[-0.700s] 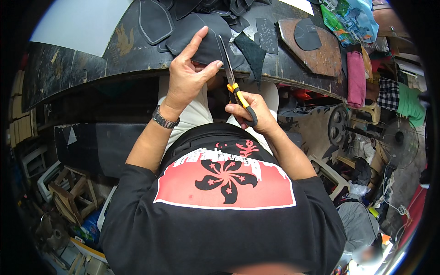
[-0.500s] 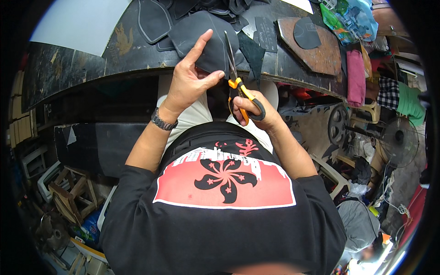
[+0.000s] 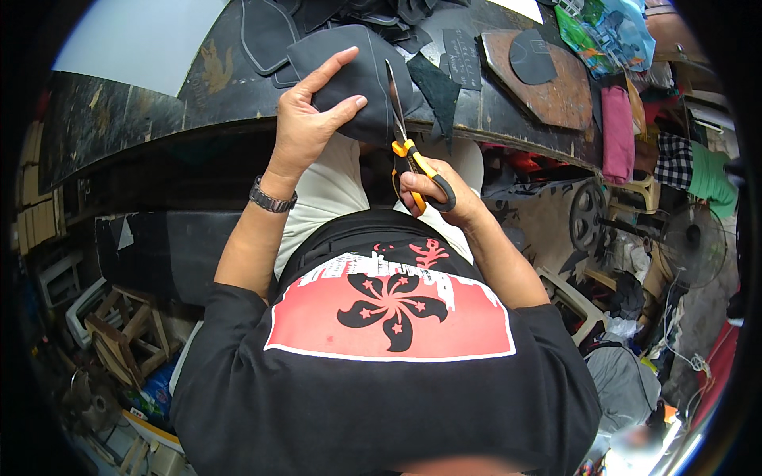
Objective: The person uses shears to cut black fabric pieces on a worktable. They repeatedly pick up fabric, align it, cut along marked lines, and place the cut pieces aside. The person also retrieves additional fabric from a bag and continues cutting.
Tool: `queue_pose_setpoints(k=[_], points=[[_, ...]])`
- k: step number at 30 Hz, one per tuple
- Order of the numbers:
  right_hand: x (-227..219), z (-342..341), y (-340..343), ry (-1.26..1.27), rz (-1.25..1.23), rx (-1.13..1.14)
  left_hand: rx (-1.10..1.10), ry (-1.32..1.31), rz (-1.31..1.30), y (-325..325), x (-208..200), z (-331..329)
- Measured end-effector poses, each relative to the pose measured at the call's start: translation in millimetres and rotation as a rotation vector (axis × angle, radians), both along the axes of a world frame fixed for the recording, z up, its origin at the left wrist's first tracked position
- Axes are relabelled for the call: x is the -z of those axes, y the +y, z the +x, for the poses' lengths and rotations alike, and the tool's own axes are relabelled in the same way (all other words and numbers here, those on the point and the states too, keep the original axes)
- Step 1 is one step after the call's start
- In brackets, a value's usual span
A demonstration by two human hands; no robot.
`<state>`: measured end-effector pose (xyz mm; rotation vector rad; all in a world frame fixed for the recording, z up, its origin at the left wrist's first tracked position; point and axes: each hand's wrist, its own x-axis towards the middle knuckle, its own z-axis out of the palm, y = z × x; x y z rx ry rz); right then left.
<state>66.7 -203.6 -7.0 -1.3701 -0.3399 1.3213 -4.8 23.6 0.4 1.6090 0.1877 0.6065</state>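
My left hand [image 3: 312, 119] grips a rounded black leather-like piece [image 3: 349, 67] at its left side, thumb and forefinger lying on top and the other fingers hidden beneath. A pale line runs along the piece near its right edge. In my right hand [image 3: 444, 190] are scissors [image 3: 409, 151] with yellow and black handles, their blades pointing away from me. The blades stand at the right part of the piece, along that line; whether they are cutting at this instant I cannot tell. A dark pointed scrap [image 3: 436, 87] lies just right of the blades.
More cut black pieces [image 3: 266, 36] lie on the worn black table [image 3: 111, 119]. To the right rest a brown board [image 3: 548, 99] with a small black piece [image 3: 532, 57] on it, and a plastic bag [image 3: 607, 36]. A white sheet [image 3: 135, 40] covers the far left. A fan [image 3: 692, 244] stands at right.
My left hand has shifted left and slightly down on the piece, whose near edge has swung a little toward me. The scissors have moved slightly left.
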Motion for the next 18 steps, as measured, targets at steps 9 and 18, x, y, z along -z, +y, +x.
queue_pose_setpoints(k=[9,18], points=[[3.3,1.1,-2.8,0.008,-0.001,-0.023,0.072,0.057,0.006,4.0,-2.6,-3.4],[2.4,-9.0,-3.3,0.03,-0.023,0.027,0.018,0.021,0.073,9.1,0.7,-3.7]])
